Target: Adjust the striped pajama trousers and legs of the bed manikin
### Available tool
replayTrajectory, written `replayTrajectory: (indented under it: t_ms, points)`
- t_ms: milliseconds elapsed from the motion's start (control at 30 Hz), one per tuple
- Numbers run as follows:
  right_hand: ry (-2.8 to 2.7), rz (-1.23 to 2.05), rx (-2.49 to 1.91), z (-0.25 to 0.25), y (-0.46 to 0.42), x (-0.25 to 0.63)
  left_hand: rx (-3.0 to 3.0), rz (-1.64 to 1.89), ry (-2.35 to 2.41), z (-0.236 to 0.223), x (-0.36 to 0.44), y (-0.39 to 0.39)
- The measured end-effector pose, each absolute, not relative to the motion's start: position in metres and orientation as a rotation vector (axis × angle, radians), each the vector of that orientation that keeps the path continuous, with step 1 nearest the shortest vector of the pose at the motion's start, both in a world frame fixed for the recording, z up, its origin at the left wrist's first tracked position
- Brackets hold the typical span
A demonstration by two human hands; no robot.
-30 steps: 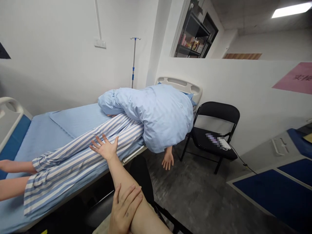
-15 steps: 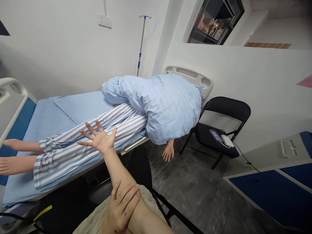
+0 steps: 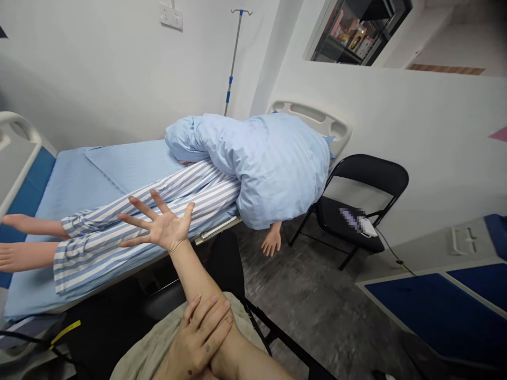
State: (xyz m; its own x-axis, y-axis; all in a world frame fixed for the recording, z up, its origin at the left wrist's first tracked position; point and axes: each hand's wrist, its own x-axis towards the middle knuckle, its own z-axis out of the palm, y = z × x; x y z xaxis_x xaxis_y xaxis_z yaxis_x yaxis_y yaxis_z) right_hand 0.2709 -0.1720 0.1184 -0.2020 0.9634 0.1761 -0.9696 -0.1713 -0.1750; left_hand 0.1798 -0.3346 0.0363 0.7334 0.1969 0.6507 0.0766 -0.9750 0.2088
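Observation:
My right hand (image 3: 170,227) is stretched out palm up, its fingers spread and holding nothing. It appears in front of the blue-and-white striped trousers (image 3: 130,216) of a manikin lying on the bed; whether it touches them I cannot tell. My left hand (image 3: 202,332) is wrapped over my right forearm (image 3: 198,277) near the elbow, fingers closed on the skin. A light blue cover or garment (image 3: 281,163) lies over the manikin's upper body and hides the head. One manikin hand (image 3: 271,241) hangs past the bed's side.
The bed has a light blue sheet (image 3: 71,179) and a white headboard (image 3: 336,129). Behind it stands a drip pole (image 3: 234,58). A black folding chair (image 3: 368,174) with a white item (image 3: 369,228) stands at right, near blue-topped furniture (image 3: 431,311). My lap bears pale cloth (image 3: 146,343).
The whole scene has shifted slightly as the camera moved. My right hand's fingers reach a little further left and spread slightly wider; my left hand keeps its hold on the forearm.

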Motion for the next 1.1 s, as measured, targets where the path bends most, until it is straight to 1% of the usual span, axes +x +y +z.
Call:
replayTrajectory:
  t_ms: [133,267,433,533,600,667,733,800,833,933,1100]
  points:
    - [-0.296,1.763,0.051,0.113,-0.173,0.276,2.713,1.104,0.317,0.038,0.185,-0.337]
    - [-0.3,1.742,-0.053,0.11,-0.174,0.284,2.679,1.06,0.398,0.04,0.186,-0.338]
    - [-0.348,1.752,-0.019,0.112,-0.174,0.288,2.717,0.898,0.521,0.037,0.181,-0.336]
    - [-0.364,1.782,-0.001,0.112,-0.177,0.288,2.767,0.763,0.489,0.034,0.176,-0.331]
    - [-0.386,1.828,0.012,0.111,-0.185,0.287,2.706,0.722,0.616,0.032,0.168,-0.324]
    - [-0.413,1.881,0.021,0.11,-0.197,0.287,2.48,0.799,0.95,0.03,0.156,-0.316]
    - [-0.434,1.925,0.006,0.109,-0.212,0.286,2.112,0.97,1.302,0.032,0.141,-0.309]
    - [-0.453,1.961,-0.031,0.108,-0.228,0.285,1.724,1.103,1.456,0.038,0.126,-0.303]
    - [-0.465,1.977,-0.044,0.108,-0.236,0.284,1.561,1.115,1.463,0.042,0.119,-0.302]
    - [-0.505,2.014,-0.043,0.105,-0.256,0.282,1.25,0.998,1.322,0.057,0.104,-0.302]
    - [-0.536,2.085,0.028,0.099,-0.28,0.284,1.145,0.781,1.164,0.083,0.103,-0.31]
